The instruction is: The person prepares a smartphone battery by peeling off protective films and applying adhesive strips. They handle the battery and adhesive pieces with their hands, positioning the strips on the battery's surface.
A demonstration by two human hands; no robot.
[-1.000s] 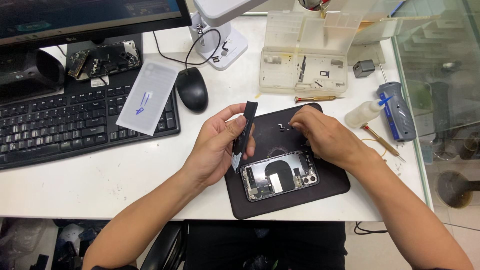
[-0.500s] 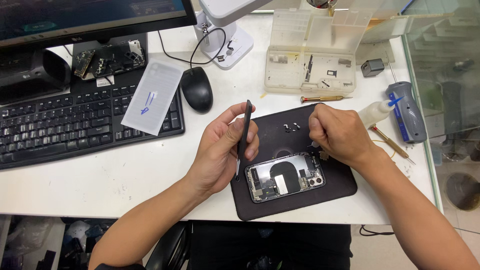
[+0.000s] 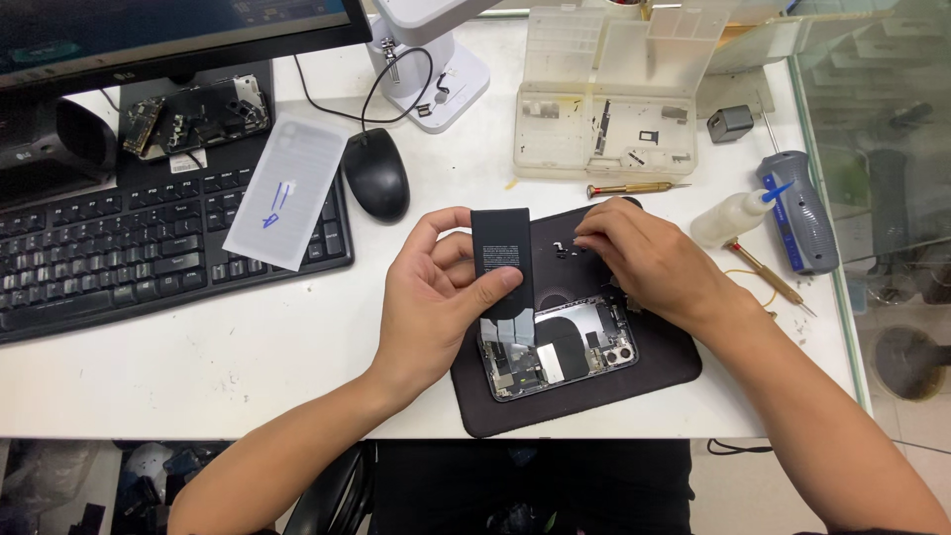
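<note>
Left hand (image 3: 436,297) pinches the flat black rectangular battery (image 3: 500,260), lifted at 12 o'clock of the opened grey phone chassis (image 3: 560,347) on the dark mat (image 3: 654,372); right hand (image 3: 644,260) curls closed, fingertips pressing the mat. Peeling looks best done slowly, without bending the cell

Two hands at work — one left hand (image 3: 436,297), one right hand (image 3: 649,260). One black battery (image 3: 501,256), one opened phone (image 3: 560,349), one dark mat (image 3: 654,372). Also one keyboard (image 3: 119,253), one mouse (image 3: 375,173), one clear parts box (image 3: 604,119) — and two screwdrivers (image 3: 634,187), one blue-grey handled (image 3: 798,210).
</note>
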